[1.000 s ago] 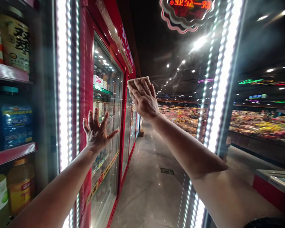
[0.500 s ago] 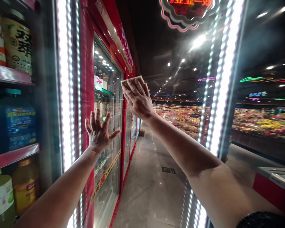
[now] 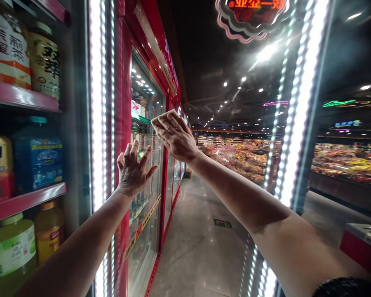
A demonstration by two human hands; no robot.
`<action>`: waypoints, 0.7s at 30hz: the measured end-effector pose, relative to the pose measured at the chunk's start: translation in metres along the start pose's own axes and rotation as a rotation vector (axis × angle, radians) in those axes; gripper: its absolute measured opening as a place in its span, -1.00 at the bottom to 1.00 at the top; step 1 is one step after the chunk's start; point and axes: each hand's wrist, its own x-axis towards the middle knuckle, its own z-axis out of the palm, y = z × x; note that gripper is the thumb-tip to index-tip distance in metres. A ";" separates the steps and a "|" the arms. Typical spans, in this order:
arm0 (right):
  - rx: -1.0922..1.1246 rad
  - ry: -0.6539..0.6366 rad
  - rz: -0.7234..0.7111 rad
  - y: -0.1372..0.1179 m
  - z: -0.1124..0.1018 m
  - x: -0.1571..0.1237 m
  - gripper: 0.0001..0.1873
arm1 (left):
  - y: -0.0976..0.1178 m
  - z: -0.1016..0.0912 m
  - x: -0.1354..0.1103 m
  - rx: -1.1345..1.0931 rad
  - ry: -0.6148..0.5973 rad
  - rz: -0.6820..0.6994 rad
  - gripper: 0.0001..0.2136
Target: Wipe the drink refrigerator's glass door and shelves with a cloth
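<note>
My right hand [image 3: 177,136] lies flat over a folded beige cloth [image 3: 160,118], pressing it on what appears to be a clear glass door pane [image 3: 225,115]. The cloth's edge shows past my fingertips. Lower and to the left, my left hand [image 3: 134,170] is open, fingers spread and holding nothing. Its palm faces away from me; whether it touches the glass I cannot tell. A scalloped sign [image 3: 253,18] with reversed lettering is at the top of the pane.
Shelves of bottled drinks, such as a blue bottle [image 3: 45,154] and a green-labelled one [image 3: 15,247], stand close on my left. Bright light strips [image 3: 100,103] run upright. Beyond are a red-framed fridge [image 3: 165,173], a tiled aisle floor [image 3: 198,239] and produce displays [image 3: 349,163].
My right hand and the cloth have slid left and slightly down across the pane. My left hand stays spread in nearly the same place. The view has turned a little left, showing more shelf.
</note>
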 end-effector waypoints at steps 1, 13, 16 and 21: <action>0.003 0.014 -0.002 -0.001 0.001 0.000 -0.39 | 0.000 -0.003 0.001 0.009 -0.005 0.004 -0.37; -0.018 -0.007 -0.032 -0.019 0.014 0.007 -0.36 | -0.010 -0.025 0.028 0.025 -0.026 -0.063 -0.11; -0.037 0.059 0.086 -0.020 0.014 0.023 -0.40 | -0.014 -0.033 0.035 0.035 -0.068 -0.039 -0.15; -0.021 -0.007 -0.018 -0.030 0.017 0.041 -0.36 | -0.028 -0.036 0.034 0.002 -0.048 0.066 -0.35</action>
